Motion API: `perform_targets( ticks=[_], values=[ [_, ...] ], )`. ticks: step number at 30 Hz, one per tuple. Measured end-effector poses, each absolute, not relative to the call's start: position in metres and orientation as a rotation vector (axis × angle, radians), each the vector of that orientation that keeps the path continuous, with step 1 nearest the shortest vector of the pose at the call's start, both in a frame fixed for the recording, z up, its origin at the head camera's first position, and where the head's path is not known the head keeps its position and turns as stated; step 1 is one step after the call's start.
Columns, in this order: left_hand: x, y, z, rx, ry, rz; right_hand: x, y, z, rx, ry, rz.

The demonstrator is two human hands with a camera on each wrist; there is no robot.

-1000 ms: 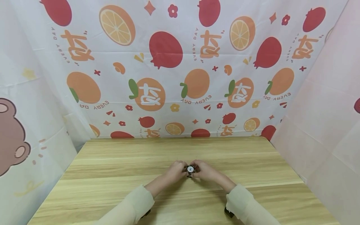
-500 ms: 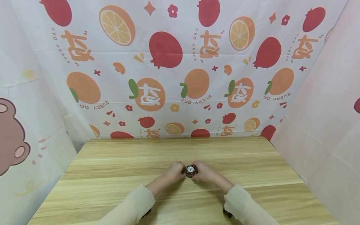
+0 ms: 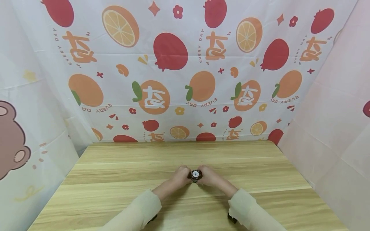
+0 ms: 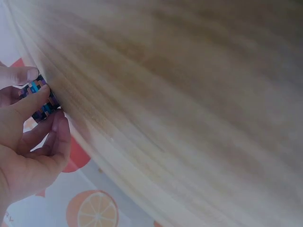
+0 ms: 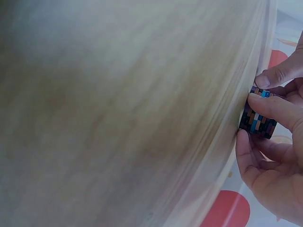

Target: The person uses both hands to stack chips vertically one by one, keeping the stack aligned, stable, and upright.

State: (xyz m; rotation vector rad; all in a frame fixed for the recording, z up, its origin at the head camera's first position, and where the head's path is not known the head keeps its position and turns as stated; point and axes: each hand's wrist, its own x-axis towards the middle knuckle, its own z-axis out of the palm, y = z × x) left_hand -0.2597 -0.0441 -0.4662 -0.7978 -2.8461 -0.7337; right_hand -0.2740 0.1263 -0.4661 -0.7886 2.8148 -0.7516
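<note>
A small stack of dark poker chips, its white-centred top chip facing up, is between the two hands over the middle of the table. The left hand grips the stack from the left side, and the right hand grips it from the right. In the left wrist view the chips' edges show black, blue, orange and purple blocks, with a thumb laid across them. The same banded chips appear in the right wrist view, close over the table, with both thumbs on their near side and fingertips at the lower edge.
The light wood-grain table spreads around the hands on all sides. A white curtain with fruit prints hangs behind its far edge, and pale curtains flank both sides. A dark strap piece shows below the right sleeve.
The fingers have shifted around the chips, and more of the stack's dark sides shows than one second ago. Since half a second ago, the hands and stack have barely moved.
</note>
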Motion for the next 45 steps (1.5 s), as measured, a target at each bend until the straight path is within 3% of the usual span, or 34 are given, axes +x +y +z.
perform_targets(
  ticks=[26, 45],
  values=[
    [-0.261, -0.048, -0.463, -0.807, -2.869, -0.749, -0.273, 0.12, -0.463, -0.791, 2.808, -0.747],
    [-0.272, -0.069, -0.46, -0.717, -2.866, -0.734, -0.297, 0.095, -0.467, -0.772, 2.811, -0.772]
  ],
)
